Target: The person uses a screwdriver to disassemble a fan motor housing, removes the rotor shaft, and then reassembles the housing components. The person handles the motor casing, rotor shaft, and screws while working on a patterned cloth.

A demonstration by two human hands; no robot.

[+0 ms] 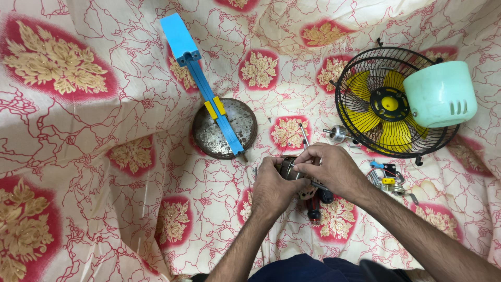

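Flanking both hands (pixel 302 177): round metal base (pixel 224 128), caged fan (pixel 391 102).

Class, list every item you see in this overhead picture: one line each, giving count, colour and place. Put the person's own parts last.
Cloth: one, cream with red and gold flower pattern, spread under everything.
Stand: one, blue with a yellow band, leaning across the round base, upper centre.
Round base: one, dull grey metal, centre.
Fan cage: one, black wire with yellow blades inside, upper right.
Motor cover: one, pale green, over the cage's right edge.
Small metal part: one, silver, left of the cage.
Loose parts: a small heap, mixed colours, right of the hands.
Screwdriver: one, dark handle, beneath the hands.
Motor: one, dark, held in both hands.
Left hand: gripping the motor.
Right hand: on the motor's top.
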